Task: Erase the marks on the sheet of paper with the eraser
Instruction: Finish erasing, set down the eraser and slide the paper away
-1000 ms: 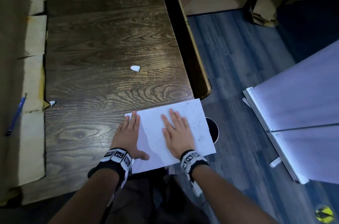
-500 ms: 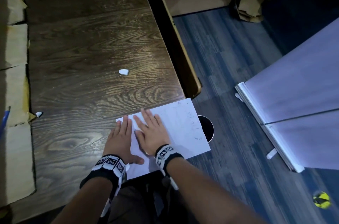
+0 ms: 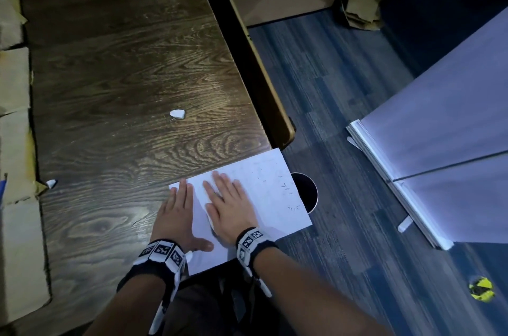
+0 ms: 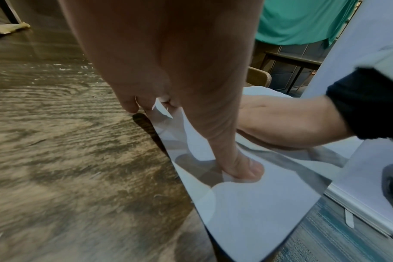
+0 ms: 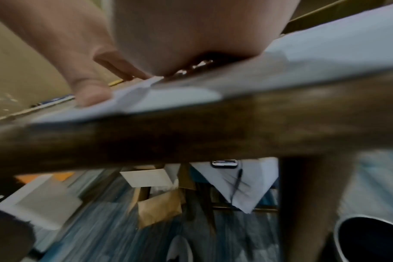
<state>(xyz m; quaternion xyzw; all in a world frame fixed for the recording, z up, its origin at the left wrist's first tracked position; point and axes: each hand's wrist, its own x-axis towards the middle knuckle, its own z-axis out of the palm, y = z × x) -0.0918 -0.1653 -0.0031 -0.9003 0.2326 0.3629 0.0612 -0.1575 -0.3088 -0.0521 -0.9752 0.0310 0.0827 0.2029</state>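
Note:
A white sheet of paper (image 3: pixel 264 187) lies at the near right corner of the dark wooden table (image 3: pixel 110 88), its right part hanging past the table edge. Small dark marks show along its right side. My left hand (image 3: pixel 176 212) lies flat with straight fingers across the sheet's left edge, its thumb (image 4: pixel 242 168) pressing the paper (image 4: pixel 258 203). My right hand (image 3: pixel 225 203) lies flat on the sheet's middle, fingers straight; in the right wrist view its thumb (image 5: pixel 90 92) presses the paper (image 5: pixel 325 39). The white eraser (image 3: pixel 177 114) sits alone on the table, well beyond both hands.
A dark round bin (image 3: pixel 305 192) stands on the floor under the sheet's overhanging edge. A small white scrap (image 3: pixel 51 183) lies at the table's left side beside taped cardboard (image 3: pixel 16 143). A large white board (image 3: pixel 453 143) leans at the right.
My right hand has slid left across the sheet, from its right half to beside my left hand, uncovering the marks. The left hand stays on the sheet's left edge.

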